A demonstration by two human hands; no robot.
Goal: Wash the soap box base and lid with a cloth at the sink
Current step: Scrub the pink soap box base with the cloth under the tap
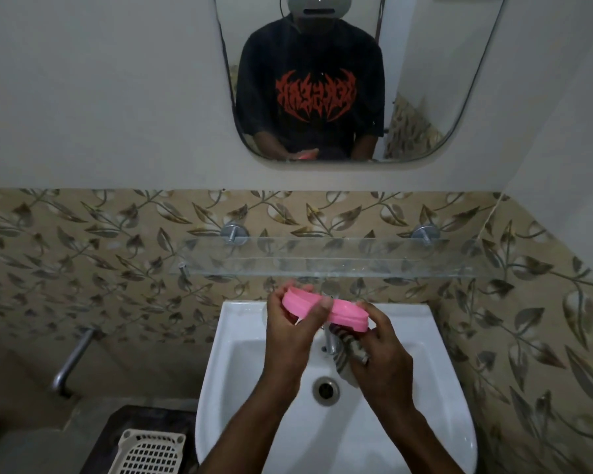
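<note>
A pink plastic soap box (326, 310) is held above the white sink (247, 364), just in front of the tap. My left hand (293, 333) grips its left end, thumb across the top. My right hand (379, 357) touches the box's right end with thumb and fingertips and also clutches a striped grey cloth (351, 354), which hangs down toward the basin. Whether I see the base, the lid or both joined together I cannot tell.
A metal tap (330, 342) stands behind the drain (326, 390). A clear glass shelf (322, 258) juts from the tiled wall above the hands. A mirror (425, 80) hangs higher up. A cream slotted basket (149, 453) and a wall pipe (71, 360) are lower left.
</note>
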